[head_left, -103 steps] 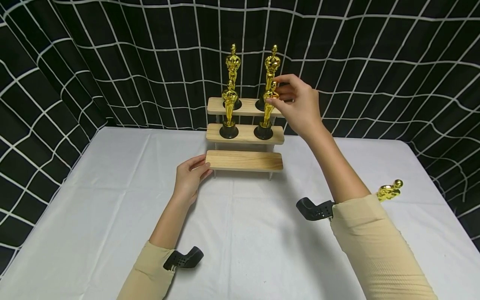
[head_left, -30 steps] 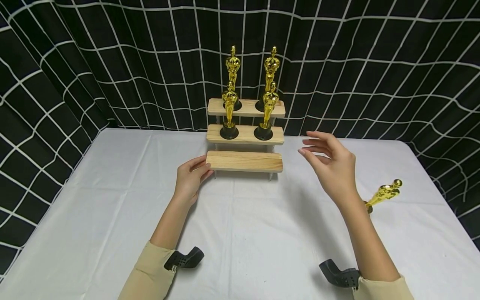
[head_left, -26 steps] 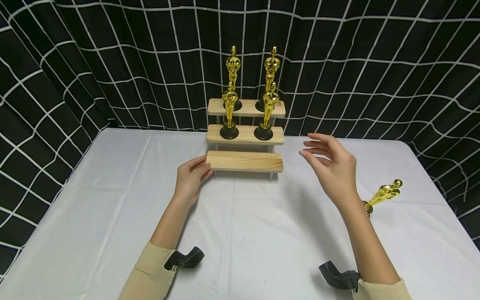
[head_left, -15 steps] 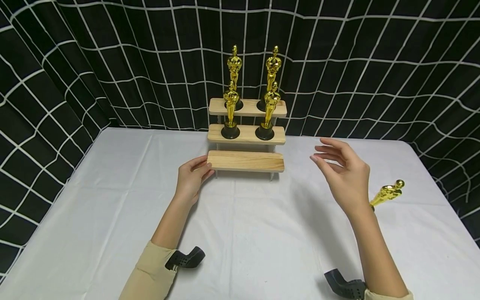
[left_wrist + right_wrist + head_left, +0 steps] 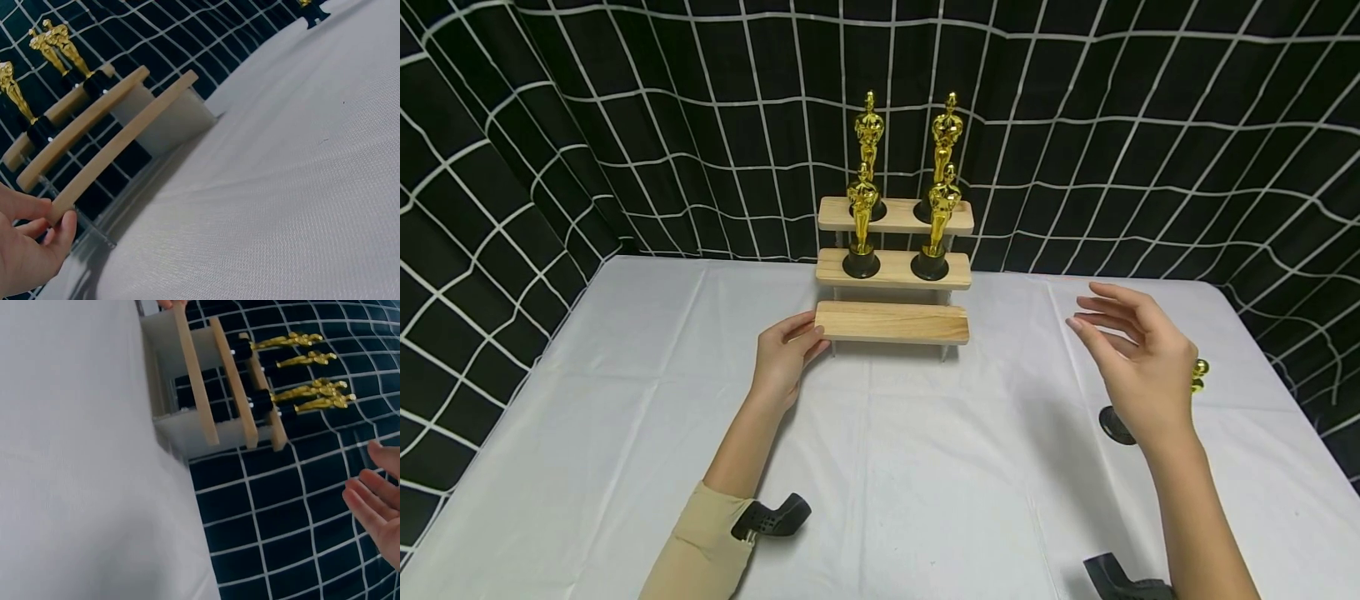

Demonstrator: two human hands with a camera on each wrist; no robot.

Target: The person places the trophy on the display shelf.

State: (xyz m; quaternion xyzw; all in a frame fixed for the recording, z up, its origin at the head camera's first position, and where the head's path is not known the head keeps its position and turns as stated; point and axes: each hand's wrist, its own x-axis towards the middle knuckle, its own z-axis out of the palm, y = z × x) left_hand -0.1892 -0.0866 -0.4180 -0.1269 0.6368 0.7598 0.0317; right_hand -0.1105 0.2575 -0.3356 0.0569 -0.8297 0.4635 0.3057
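Observation:
My left hand [image 5: 781,362] pinches the left end of the lowest board [image 5: 891,323] of a three-step wooden display stand, thumb on top and fingers beneath. Two gold trophies with black bases stand on the middle step, among them the right-hand trophy [image 5: 940,212]; two more stand on the top step, including the left-hand trophy [image 5: 869,132]. My right hand [image 5: 1146,367] hovers right of the stand, fingers spread and slightly curved, holding nothing. Behind it another trophy [image 5: 1115,426] stands on the table, mostly hidden by the hand; its base also shows in the left wrist view.
A white cloth [image 5: 925,483] covers the table. Black curtain [image 5: 715,150] with a white grid hangs close behind the stand and along both sides. A black wrist camera [image 5: 771,517] sits on the left sleeve.
My right hand has let go of the middle step's right trophy and moved right and down, now overlapping the table trophy. The left hand keeps its grip on the lowest board.

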